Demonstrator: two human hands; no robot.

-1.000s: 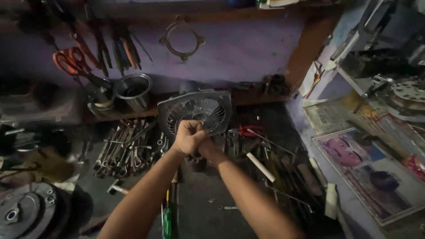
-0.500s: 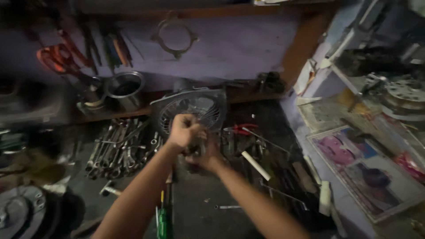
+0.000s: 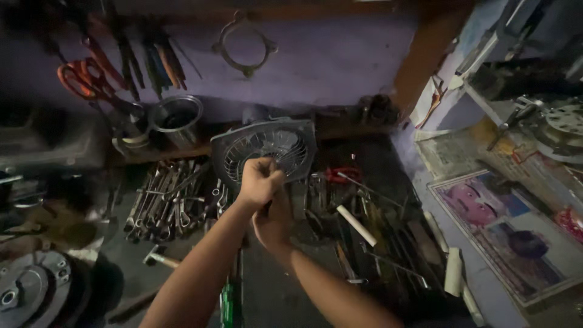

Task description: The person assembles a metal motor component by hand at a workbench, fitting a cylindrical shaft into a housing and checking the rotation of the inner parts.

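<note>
Fingers of left hand curled shut beside the fan grille; right hand unclear; steel cup looks empty

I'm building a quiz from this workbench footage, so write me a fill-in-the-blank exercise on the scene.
1. Both hands, left hand above right hand, work in front of a grey ____ with a round grille.
2. The scissors on the wall have ____ handles.
3. The spanners lie to the ____ of the hands.
4. The metal ring hangs on the ____.

Missing words: fan; orange; left; wall
</note>
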